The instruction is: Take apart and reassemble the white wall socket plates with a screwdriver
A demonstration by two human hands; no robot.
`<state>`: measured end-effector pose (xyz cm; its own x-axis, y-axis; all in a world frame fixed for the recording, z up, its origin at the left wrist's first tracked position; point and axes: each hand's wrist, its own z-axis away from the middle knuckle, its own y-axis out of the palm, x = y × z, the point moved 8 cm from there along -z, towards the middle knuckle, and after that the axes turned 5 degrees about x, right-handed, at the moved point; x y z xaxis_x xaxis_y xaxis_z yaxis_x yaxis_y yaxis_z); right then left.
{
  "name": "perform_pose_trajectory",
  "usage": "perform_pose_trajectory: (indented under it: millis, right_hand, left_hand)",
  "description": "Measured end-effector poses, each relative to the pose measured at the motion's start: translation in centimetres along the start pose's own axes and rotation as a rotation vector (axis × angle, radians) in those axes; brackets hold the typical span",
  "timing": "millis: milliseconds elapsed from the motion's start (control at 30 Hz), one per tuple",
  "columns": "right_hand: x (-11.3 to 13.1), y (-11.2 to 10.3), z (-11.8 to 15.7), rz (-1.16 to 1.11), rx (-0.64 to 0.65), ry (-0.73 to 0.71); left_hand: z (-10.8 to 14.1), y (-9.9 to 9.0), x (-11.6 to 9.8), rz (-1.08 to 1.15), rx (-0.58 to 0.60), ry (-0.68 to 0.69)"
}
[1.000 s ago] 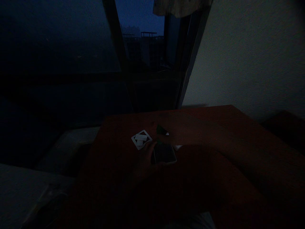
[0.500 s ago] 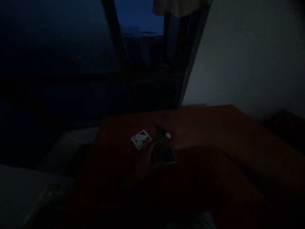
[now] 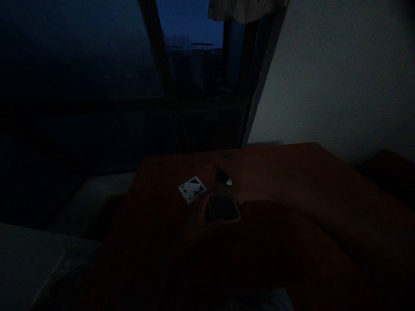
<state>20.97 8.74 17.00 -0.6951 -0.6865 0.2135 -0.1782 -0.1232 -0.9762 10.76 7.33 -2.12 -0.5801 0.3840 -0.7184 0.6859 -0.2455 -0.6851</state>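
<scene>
In very dim light, my left hand (image 3: 201,216) grips the left side of a dark rectangular object with a pale rim (image 3: 224,208), low over or on the reddish table. Just beyond it is a small dark green piece (image 3: 221,176), with a small white object (image 3: 229,182) at its right end. To the left lies a white square frame (image 3: 182,188) with pale strips (image 3: 191,187) across it. I cannot make out my right hand; a faint light spot shows at the dark object's right edge.
The reddish table (image 3: 279,172) reaches toward a dark window (image 3: 201,65) and a pale wall (image 3: 340,77). A piece of cloth (image 3: 246,9) hangs at the top. Something dark (image 3: 389,172) stands beyond the table's right side.
The green piece has shifted slightly away from the dark rectangular object and now looks shorter and darker. My left hand keeps its place.
</scene>
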Motion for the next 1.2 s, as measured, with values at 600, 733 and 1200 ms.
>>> perform_pose_trajectory:
  millis: [600,733,1200]
  right_hand:
    - [-0.2,-0.1,-0.2,0.137,0.023,0.036]
    - [0.3,0.0,0.2,-0.007,0.047,-0.064]
    - [0.4,-0.1,0.2,0.027,0.044,-0.051]
  left_hand:
    - [0.2,-0.1,0.0,-0.007,-0.023,-0.007]
    - [0.0,0.0,0.2,-0.004,-0.023,0.001]
    - [0.0,0.2,0.1,0.015,0.005,0.003]
